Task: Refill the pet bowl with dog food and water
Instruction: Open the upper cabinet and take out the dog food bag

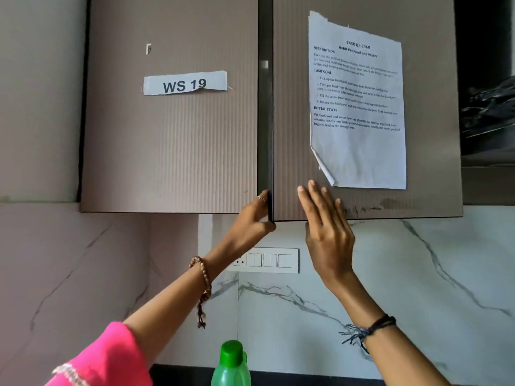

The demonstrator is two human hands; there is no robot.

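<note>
- My left hand (252,215) is up at the seam between the two wall cabinet doors, fingers curled round the inner edge of the right door (289,107) near its bottom corner, thumb under the lower edge.
- My right hand (326,221) lies flat on that same door's face, fingers straight and spread, just below the taped task sheet (359,107).
- Bead bracelet (204,277) on my left wrist; dark thread band (373,328) on the right; pink sleeve (106,358) at lower left.
- Left door (167,149) carries a paper label reading "WS 19" (185,84).
- White switch panel (267,260) on the marble backsplash, under the doors, between my wrists.
- Green bottle (231,366) with cap on stands at bottom centre, below my arms.
- Pet bowl and dog food: neither is in view.
</note>
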